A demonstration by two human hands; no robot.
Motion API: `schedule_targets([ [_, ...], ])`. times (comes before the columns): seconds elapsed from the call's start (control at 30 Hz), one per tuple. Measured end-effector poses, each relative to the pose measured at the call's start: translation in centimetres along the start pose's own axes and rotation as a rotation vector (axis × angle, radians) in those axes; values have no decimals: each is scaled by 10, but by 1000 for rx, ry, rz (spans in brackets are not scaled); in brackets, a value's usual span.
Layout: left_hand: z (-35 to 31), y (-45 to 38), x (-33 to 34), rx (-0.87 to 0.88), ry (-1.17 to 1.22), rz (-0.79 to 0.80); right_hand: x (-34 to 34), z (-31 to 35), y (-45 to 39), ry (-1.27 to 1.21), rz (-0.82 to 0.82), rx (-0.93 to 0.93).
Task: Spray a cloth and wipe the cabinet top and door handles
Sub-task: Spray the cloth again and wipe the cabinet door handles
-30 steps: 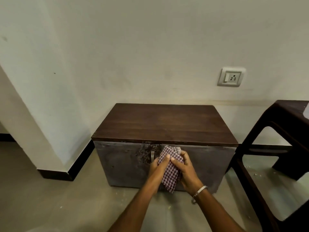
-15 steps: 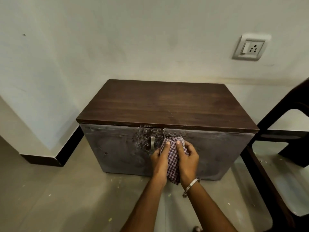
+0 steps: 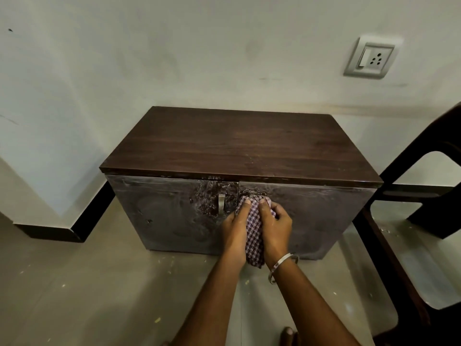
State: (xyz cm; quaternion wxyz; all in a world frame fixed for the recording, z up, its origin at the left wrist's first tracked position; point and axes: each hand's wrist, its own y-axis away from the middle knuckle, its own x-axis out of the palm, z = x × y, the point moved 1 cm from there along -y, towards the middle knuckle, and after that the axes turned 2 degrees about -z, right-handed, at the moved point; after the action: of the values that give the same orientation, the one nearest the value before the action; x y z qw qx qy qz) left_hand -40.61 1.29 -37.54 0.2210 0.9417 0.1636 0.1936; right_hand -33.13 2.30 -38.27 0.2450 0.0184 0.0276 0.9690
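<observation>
A low cabinet with a dark wooden top (image 3: 239,143) stands against the wall, its two grey doors shut. A checked red-and-white cloth (image 3: 254,233) is wrapped over the right door's handle, which is hidden under it. My left hand (image 3: 234,228) and my right hand (image 3: 275,224) both grip the cloth, one on each side, fingertips at its top. The left door's metal handle (image 3: 221,203) is bare, just left of my hands. No spray bottle is in view.
A dark plastic chair (image 3: 411,221) stands close to the cabinet's right side. A wall socket (image 3: 371,58) is above it. A wall corner with black skirting (image 3: 82,226) juts out on the left. The grey floor (image 3: 87,295) has small specks.
The camera has come closer and tilted down, so the cabinet looks larger. Both hands stay on the cloth at the right handle, shifting slightly along it.
</observation>
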Motion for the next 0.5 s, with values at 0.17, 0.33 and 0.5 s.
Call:
schedule_targets([
  [0.17, -4, -3, 5, -45, 0, -31, 1, 11, -4, 115, -36, -37],
  [0.33, -5, -7, 5, -114, 32, -44, 4, 27, -1, 295, -26, -42],
  [0.5, -4, -9, 7, -112, 39, -46, 4, 33, -3, 373, -9, -60],
])
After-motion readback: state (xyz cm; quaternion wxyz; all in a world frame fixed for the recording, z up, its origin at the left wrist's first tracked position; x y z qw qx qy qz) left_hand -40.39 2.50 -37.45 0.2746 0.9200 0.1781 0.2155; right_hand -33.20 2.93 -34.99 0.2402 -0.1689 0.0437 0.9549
